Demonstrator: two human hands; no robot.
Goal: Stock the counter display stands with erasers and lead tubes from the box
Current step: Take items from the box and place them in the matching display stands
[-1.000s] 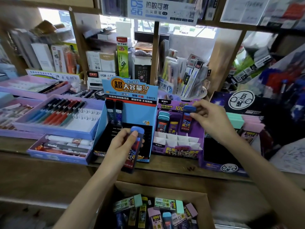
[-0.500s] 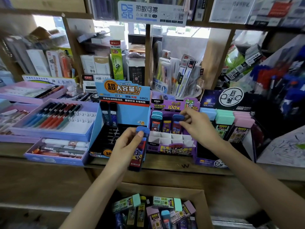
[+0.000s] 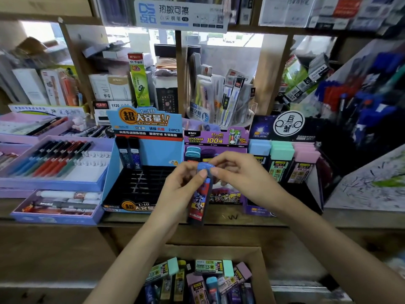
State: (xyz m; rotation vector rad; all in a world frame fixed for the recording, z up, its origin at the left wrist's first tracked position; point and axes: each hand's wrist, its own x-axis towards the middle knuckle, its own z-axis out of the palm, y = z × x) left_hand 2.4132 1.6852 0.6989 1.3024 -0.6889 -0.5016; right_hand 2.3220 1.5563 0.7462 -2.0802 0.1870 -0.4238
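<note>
My left hand [image 3: 177,189] grips a lead tube [image 3: 200,198] with a blue cap and a red-and-dark label, held upright above the counter edge. My right hand [image 3: 238,174] meets it at the top, thumb and fingers pinching the blue cap. Behind the hands stands the purple display stand [image 3: 217,140], with a few capped tubes in its back row. A blue display stand [image 3: 149,154] to the left holds two dark tubes. At the right, a dark stand [image 3: 282,159] carries blue, green and pink erasers. The cardboard box [image 3: 210,252] below holds several erasers and tubes.
Purple and blue trays of pens [image 3: 52,161] fill the counter's left. A clear rotating rack of pen packs [image 3: 221,99] stands behind the purple stand. Shelves of boxed stationery rise behind; a slanted scribbled white board [image 3: 370,183] sits at the right. The wooden counter edge [image 3: 236,218] runs above the box.
My right hand left the purple stand, where it had set a blue-capped tube, and came back to the tube in my left hand. My left hand shifted the tube right.
</note>
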